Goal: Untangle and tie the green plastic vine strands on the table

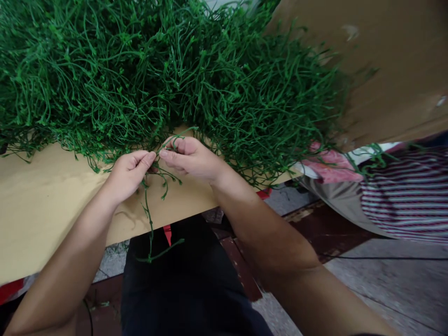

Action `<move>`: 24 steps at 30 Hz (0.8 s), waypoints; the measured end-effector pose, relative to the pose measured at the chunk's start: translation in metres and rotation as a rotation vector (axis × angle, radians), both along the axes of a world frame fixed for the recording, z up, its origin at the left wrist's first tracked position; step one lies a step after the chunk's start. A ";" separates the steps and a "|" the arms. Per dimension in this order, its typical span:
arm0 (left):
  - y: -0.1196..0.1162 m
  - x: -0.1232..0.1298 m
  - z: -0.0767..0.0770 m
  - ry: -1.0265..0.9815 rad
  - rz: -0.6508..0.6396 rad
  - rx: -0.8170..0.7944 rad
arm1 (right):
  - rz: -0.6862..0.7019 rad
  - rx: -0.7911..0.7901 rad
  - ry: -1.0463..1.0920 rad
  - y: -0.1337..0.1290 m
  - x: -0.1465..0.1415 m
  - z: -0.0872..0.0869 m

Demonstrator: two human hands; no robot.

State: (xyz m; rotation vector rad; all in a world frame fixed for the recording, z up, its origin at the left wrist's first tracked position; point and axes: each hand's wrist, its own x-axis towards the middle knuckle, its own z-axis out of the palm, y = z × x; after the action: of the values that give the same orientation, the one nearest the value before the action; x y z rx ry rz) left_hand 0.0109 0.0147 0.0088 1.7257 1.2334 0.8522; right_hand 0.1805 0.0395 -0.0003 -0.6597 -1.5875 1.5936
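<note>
My left hand point(130, 175) pinches a thin green artificial plant stem point(150, 210) between thumb and fingers. Close beside it on the right, my right hand point(191, 157) has its thumb and fingertips closed on the upper part of the same greenery. The fingertips of both hands nearly meet. Forked green ends hang below the hands, and one long strand dangles past the table's front edge. Just beyond my hands lies a large heap of similar green plastic stems point(168, 70). How many stems I hold cannot be made out.
The heap rests on a tan tabletop point(42, 200). At the upper right stands a large brown board or cardboard surface point(395, 60). Pink cloth point(329, 165) and striped fabric point(409, 191) lie at the right, with a few loose stems on them. My dark-trousered legs point(185, 289) are below the edge.
</note>
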 end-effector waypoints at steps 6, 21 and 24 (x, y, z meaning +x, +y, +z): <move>0.002 0.006 -0.001 -0.353 0.031 -0.117 | 0.055 -0.093 0.119 -0.007 -0.006 -0.002; -0.018 0.005 0.014 -0.824 -0.142 -0.061 | 0.036 -0.534 0.756 -0.036 -0.045 0.013; -0.025 -0.004 0.025 -0.918 -0.177 0.013 | -0.033 -0.345 0.876 -0.025 -0.030 0.009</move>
State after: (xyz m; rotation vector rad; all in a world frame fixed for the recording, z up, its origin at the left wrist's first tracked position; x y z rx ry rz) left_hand 0.0072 -0.0107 0.0341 1.1708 0.4476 1.3249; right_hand 0.1502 0.0144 0.0090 -0.0964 -0.6643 1.7914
